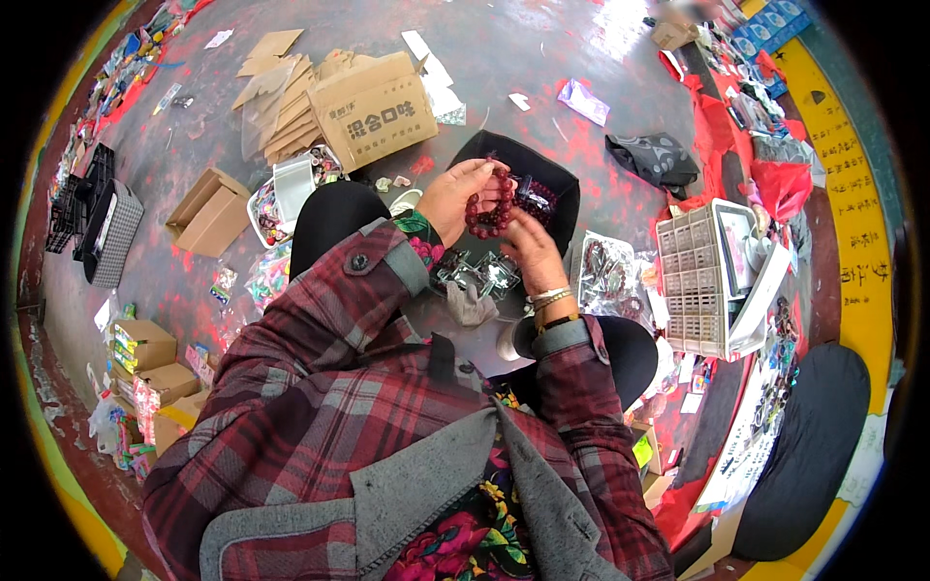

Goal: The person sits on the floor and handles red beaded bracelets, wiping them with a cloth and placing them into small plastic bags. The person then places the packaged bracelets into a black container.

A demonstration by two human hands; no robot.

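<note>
Fingers of the left hand [451,201] are closed on a loop of dark red beads [475,213], gripping near the top so the loop hangs down; I read that as keeping the beads in sight. Fingers of the right hand [533,250] are half curled at the loop's lower right side; can't tell from my end whether they pinch or only touch.

The beads sit above the near side of a black box [533,160], probably so any slip lands close. More dark red beads in clear wrap [536,199] lie inside it. Both knees flank the work, likely to keep everything within short reach.

Edges: I count the black box's rim just beyond the hands, a bag of clear plastic pieces [484,274] just below them, and another clear bag [608,271] beside the right wrist. A white crate [690,286] bounds the right; a cardboard box [378,111] the far left. Sideways room looks tight to me; upward looks freest.
</note>
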